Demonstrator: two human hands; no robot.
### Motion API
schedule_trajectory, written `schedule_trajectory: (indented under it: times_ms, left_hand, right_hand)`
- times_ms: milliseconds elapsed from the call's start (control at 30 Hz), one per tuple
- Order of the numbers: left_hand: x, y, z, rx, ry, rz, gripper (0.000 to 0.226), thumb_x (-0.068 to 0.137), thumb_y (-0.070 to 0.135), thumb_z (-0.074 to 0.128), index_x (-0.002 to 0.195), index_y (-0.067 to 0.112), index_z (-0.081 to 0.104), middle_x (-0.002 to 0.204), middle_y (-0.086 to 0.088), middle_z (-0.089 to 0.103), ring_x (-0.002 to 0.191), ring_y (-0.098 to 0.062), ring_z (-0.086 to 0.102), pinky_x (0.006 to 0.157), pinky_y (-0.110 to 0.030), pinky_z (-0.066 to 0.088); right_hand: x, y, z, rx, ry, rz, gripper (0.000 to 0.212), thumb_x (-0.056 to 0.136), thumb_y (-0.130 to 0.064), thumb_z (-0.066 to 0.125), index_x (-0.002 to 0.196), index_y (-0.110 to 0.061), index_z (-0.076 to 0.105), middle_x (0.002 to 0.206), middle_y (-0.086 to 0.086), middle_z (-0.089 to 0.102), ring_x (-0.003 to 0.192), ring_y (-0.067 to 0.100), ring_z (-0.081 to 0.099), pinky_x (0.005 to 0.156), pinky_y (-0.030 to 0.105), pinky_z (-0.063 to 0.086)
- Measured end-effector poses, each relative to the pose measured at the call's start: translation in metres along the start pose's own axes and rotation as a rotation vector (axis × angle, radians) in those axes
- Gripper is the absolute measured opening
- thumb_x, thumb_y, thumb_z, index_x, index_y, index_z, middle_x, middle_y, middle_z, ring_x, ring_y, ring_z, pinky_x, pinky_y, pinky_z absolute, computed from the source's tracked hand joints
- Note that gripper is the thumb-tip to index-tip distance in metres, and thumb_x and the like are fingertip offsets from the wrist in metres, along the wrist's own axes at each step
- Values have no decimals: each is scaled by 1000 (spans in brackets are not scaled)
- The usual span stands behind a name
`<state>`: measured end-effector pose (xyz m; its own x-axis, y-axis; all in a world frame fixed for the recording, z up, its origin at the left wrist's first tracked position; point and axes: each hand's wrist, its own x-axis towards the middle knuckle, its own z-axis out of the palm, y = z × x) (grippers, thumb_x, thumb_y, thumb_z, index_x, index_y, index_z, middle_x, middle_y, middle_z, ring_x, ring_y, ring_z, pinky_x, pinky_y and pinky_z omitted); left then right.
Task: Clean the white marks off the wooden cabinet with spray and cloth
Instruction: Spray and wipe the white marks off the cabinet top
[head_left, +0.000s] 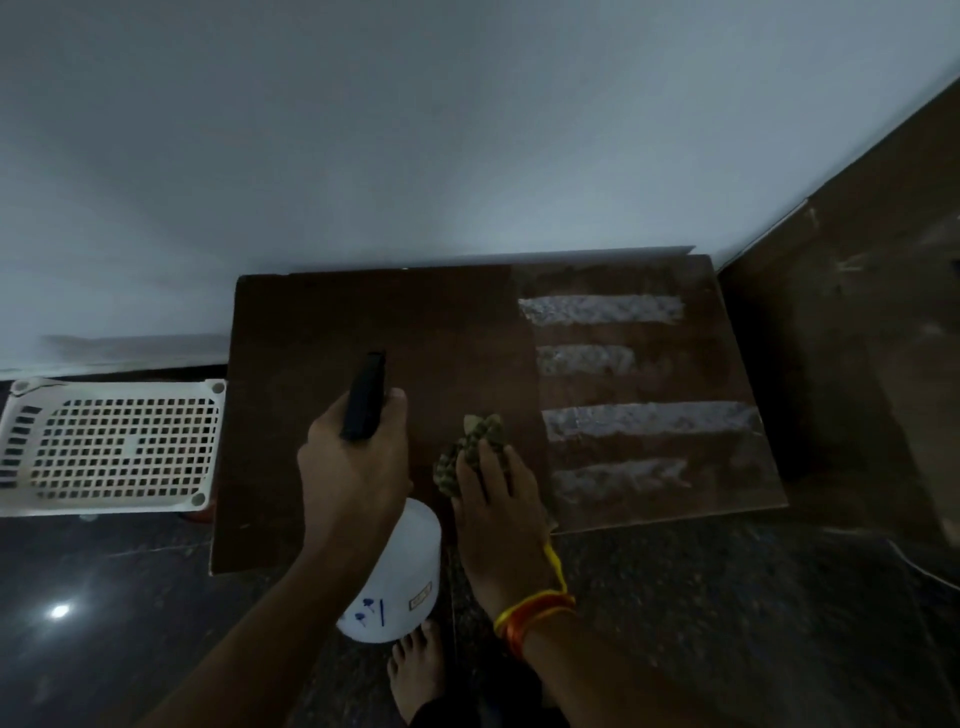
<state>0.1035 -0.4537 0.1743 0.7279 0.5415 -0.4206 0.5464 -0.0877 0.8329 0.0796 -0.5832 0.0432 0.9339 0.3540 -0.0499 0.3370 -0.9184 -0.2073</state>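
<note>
Spray bottle (387, 571) in L grip (353, 467); R grip (498, 499) flat on cloth (470, 452).

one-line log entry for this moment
left hand: grips white spray bottle | right hand: presses green cloth on brown wooden cabinet | white marks: four

This is looking like a room in a home, dimly lit. A plain pale wall (467, 130) is running behind a low dark wooden cabinet (363, 322), which is standing on a polished dark stone floor (727, 623) that is reflecting a spot of light at the lower left. Another dark wooden panel (857, 338), perhaps a door or a wardrobe side, is meeting the wall at the right. A white perforated plastic rack (109, 447) is sitting beside the cabinet at the left. A bare foot (415, 670) is standing on the floor, which is suggesting an indoor domestic setting.
</note>
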Motion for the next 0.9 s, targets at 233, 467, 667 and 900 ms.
schedule_trajectory:
  times_ms: [233,467,667,900]
  left_hand:
    - [-35,-4,22,-2,44,-25,18,96,32,53,78,28,50,77,-10,60,62,-21,59,50,-25,44]
    - [-65,2,48,11,51,-48,23,96,31,53,74,27,49,85,-22,64,70,-34,63,56,-38,53]
    - [-86,-5,88,96,-41,-38,25,95,32,55,73,21,55,71,-19,61,62,-32,58,60,-48,53]
    - [-97,-23,119,234,-200,67,29,93,22,59,75,-1,57,59,-14,50,52,-25,43,49,-34,36]
  right_hand:
    - [-35,20,-4,38,-61,-131,59,61,-22,87,115,-15,64,120,8,65,107,32,63,86,45,55]
    - [-33,78,-37,199,95,-41,48,75,-16,77,120,-13,61,122,13,61,105,34,60,86,45,54]
    - [-10,142,-83,221,262,159,38,91,-16,60,128,-6,56,127,20,54,115,37,51,95,47,46]
    - [16,199,-110,270,368,312,39,91,-14,57,129,-7,54,130,22,51,112,42,49,96,47,41]
